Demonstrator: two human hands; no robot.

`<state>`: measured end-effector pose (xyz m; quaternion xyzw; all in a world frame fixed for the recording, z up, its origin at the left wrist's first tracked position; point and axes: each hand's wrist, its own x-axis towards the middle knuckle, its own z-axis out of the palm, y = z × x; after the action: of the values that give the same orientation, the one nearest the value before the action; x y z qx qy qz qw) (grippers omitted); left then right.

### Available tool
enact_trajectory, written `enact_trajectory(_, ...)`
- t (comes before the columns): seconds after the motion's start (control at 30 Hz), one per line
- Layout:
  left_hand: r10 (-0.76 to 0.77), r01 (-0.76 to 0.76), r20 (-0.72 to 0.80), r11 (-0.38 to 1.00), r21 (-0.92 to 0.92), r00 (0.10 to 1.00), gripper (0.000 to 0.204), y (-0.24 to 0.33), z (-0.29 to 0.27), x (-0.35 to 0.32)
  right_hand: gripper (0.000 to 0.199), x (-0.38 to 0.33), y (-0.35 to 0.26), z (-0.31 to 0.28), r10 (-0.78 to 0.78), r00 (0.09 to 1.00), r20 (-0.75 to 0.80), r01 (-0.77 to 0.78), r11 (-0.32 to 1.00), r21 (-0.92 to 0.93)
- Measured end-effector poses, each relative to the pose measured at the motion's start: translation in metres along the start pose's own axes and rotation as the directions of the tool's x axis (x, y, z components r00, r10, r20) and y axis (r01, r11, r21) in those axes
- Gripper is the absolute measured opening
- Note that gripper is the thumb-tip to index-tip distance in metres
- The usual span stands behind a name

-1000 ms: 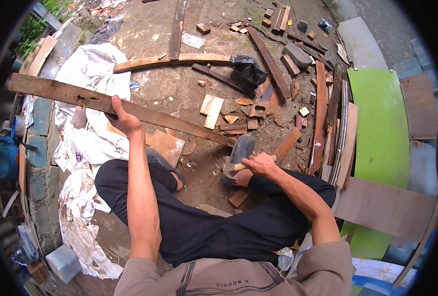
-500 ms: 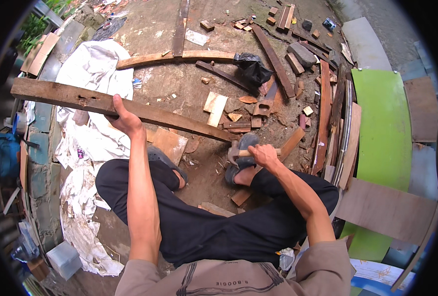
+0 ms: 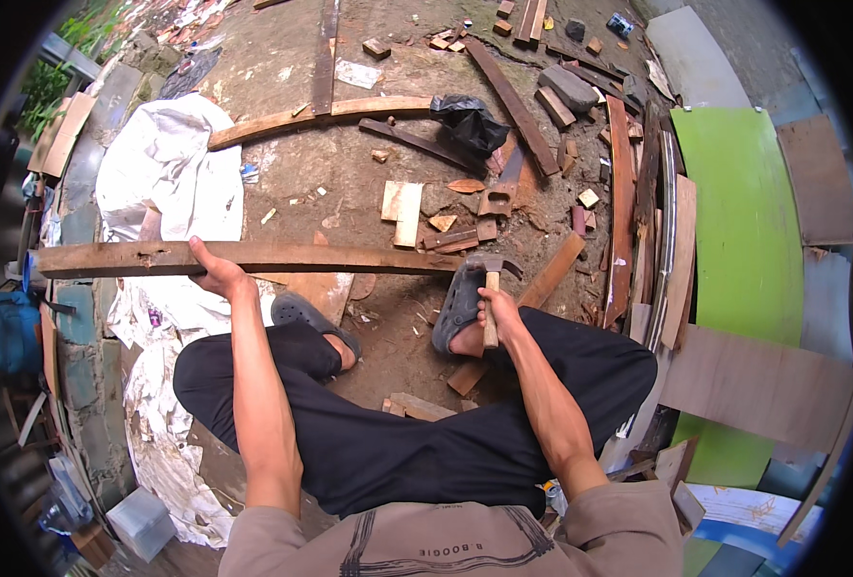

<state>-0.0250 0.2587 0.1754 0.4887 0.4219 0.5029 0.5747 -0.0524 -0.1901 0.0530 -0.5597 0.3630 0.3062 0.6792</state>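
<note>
A long brown wooden beam (image 3: 321,258) lies across in front of me, nearly level from left to right. My left hand (image 3: 220,271) grips it left of its middle, thumb over the top edge. In my right hand (image 3: 500,313) is a claw hammer (image 3: 491,279), wrapped by the handle. Its handle points down toward me, and the metal head is at the beam's right end, over the grey clog (image 3: 452,313) on my right foot. Whether the head touches the beam I cannot tell.
A handsaw (image 3: 505,188) lies beyond the beam near a black plastic bag (image 3: 469,123). Wood offcuts and planks (image 3: 624,212) are scattered ahead and to the right. White sacking (image 3: 172,163) spreads at the left; a green panel (image 3: 739,231) stands on the right.
The beam's left end has dropped, bringing it from a slant to nearly level. My right hand has turned the hammer from sideways to upright, its head now pointing away from me.
</note>
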Motion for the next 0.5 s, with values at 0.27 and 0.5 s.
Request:
enact_trajectory(0.27, -0.249, 0.275, -0.187, 0.953, 0.129, 0.95, 0.103, -0.035, -0.042, 0.02, 0.018, 0.011, 0.005, -0.015, 0.035, 0.999, -0.038, -0.028, 0.986, 0.163)
enact_trajectory(0.5, -0.481, 0.489, -0.172, 0.872, 0.01, 0.86, 0.109, -0.118, -0.1, 0.06, 0.02, -0.006, -0.024, -0.002, -0.031, 0.999, -0.008, 0.031, 0.999, -0.01)
